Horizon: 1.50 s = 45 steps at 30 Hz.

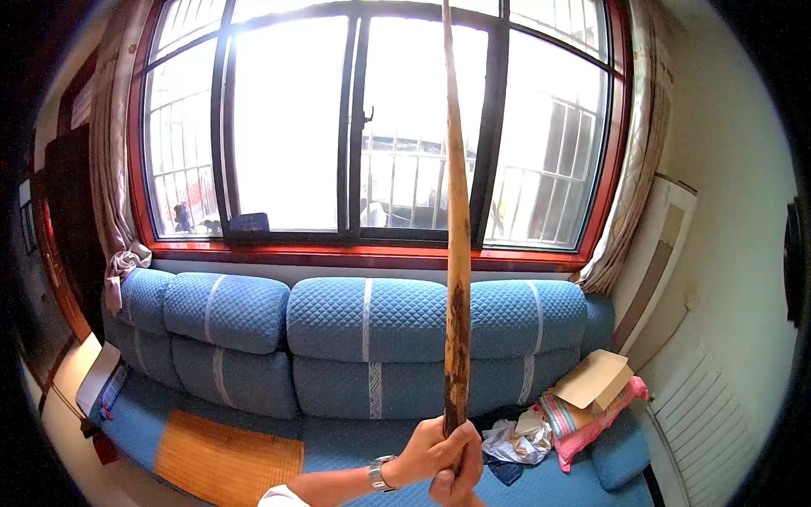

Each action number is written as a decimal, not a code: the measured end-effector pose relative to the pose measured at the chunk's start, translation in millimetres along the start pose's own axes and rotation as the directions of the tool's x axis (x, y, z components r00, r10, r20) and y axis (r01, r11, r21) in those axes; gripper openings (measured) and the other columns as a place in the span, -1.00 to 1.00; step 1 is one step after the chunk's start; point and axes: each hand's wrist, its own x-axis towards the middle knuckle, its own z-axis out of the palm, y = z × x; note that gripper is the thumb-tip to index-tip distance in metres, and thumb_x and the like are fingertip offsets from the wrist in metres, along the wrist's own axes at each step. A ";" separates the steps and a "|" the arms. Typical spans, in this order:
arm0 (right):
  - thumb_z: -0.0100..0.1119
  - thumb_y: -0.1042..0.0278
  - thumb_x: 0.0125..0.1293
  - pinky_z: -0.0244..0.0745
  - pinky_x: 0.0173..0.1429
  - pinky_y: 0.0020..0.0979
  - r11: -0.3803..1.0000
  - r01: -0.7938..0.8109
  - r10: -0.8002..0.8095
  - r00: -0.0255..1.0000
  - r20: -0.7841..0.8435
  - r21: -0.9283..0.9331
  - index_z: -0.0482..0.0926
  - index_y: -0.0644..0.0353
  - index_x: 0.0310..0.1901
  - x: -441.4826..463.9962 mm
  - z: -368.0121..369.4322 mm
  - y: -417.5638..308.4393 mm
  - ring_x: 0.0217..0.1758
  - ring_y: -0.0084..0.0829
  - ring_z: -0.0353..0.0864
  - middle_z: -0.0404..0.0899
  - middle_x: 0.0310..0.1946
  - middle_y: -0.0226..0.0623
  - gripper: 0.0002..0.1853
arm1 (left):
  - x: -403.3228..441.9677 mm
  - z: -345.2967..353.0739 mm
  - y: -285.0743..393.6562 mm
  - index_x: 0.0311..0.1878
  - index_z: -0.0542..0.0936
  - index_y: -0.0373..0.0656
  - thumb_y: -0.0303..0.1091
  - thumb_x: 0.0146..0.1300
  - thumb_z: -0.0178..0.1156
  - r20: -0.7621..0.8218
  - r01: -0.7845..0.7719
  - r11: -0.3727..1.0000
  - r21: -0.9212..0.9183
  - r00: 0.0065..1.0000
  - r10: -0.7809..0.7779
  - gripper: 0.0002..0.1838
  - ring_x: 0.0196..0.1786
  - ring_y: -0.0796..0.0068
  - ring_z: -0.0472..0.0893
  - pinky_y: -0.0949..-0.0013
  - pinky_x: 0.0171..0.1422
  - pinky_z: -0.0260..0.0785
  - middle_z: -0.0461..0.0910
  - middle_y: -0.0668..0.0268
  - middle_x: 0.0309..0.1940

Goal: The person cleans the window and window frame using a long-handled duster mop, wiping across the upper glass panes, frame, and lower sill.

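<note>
1. We hold the wooden stick (457,279) with both fists wrapped around its thick, dark lower end; it rises almost straight above the grip, in front of the window (291,127).
2. Our left hand (425,454) and right hand (460,483) are close together, probably to steady such a long, tapering piece from one end.
3. Right of the grip, an open cardboard box (594,379) rests on a pink-edged cushion (578,446), seemingly just set down.
4. We can read no writing; the wristwatch (383,474), beside the grip, shows no legible brand.
</note>
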 end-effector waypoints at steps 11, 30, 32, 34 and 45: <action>-0.17 0.40 0.32 0.56 -0.33 -0.33 0.948 0.128 -0.113 0.991 -0.067 0.291 0.16 0.44 0.25 86.8 -5.5 24.7 -0.45 -0.32 0.64 0.59 -0.41 -0.02 -0.51 | -26.4 -43.1 8.4 -0.27 0.60 -0.18 -0.07 0.34 0.01 0.092 -0.072 0.866 0.494 0.995 0.031 -0.64 -0.68 0.39 0.45 0.37 -0.54 0.28 0.41 0.17 -0.71; -0.11 0.24 0.43 -0.01 -0.79 -0.66 0.900 -0.077 0.224 0.926 -0.305 0.428 0.45 0.21 0.12 283.2 -19.9 65.1 -0.78 -0.76 0.08 0.25 -0.70 -0.51 -0.66 | -132.2 -61.2 -67.1 -0.43 0.59 -0.31 -0.15 0.24 0.17 -0.127 0.323 0.878 0.354 0.946 -0.297 -0.65 -0.59 0.68 0.40 0.42 -0.53 0.26 0.46 0.37 -0.72; -0.11 0.24 0.43 -0.03 -0.78 -0.66 0.907 -0.097 0.244 0.915 -0.321 0.411 0.44 0.20 0.13 258.4 -26.6 73.4 -0.78 -0.76 0.08 0.25 -0.69 -0.51 -0.66 | -128.3 -60.6 -72.3 -0.43 0.59 -0.31 -0.15 0.23 0.18 -0.089 0.335 0.880 0.336 0.942 -0.324 -0.65 -0.58 0.69 0.40 0.43 -0.53 0.27 0.46 0.38 -0.72; -0.11 0.23 0.43 -0.06 -0.76 -0.66 0.902 -0.184 0.320 0.893 -0.317 0.391 0.43 0.20 0.14 222.7 -35.0 68.8 -0.78 -0.77 0.08 0.25 -0.69 -0.52 -0.65 | -128.2 -56.1 -76.3 -0.42 0.60 -0.31 -0.17 0.24 0.18 -0.056 0.333 0.897 0.292 0.942 -0.331 -0.66 -0.57 0.70 0.40 0.45 -0.53 0.27 0.46 0.41 -0.70; 0.17 0.31 0.27 0.17 -0.61 -0.64 0.607 -0.602 0.645 0.754 0.120 0.519 0.27 0.34 0.21 -1.1 -21.7 13.6 -0.63 -0.72 0.28 0.38 -0.55 -0.48 -0.47 | -119.6 -59.2 -67.1 -0.45 0.56 -0.30 -0.16 0.25 0.16 -0.037 0.378 0.876 0.301 0.922 -0.385 -0.65 -0.59 0.69 0.37 0.44 -0.53 0.25 0.41 0.40 -0.72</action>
